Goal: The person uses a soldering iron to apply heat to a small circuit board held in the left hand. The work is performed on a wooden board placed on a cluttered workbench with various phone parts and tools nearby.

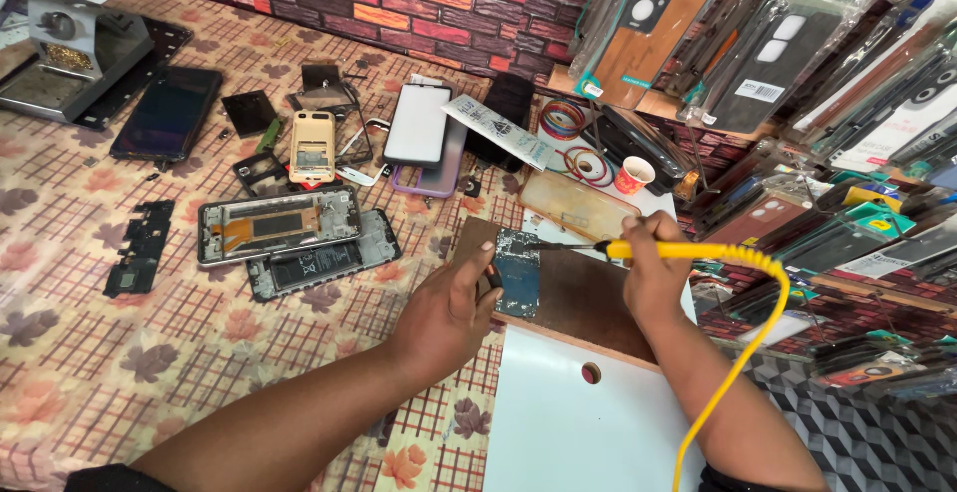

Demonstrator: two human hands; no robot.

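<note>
Two bare hands at work: left hand [451,311] pinning a small blue circuit board [516,271] on the brown wooden block [588,298], right hand [653,271] gripping a yellow-handled soldering iron [638,249], whose tip might slip and scorch nearby fingers.

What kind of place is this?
Most likely a phone repair stall: opened phones lie on the table, packaged phone cases hang alongside, and the right hand holds a soldering iron to a circuit board.

Bare patterned desk [90,352] lies open at lower left; opened phones [279,223] crowd the middle; hanging phone cases [797,63] wall the right side; a paper cup [634,174] stands near.
</note>
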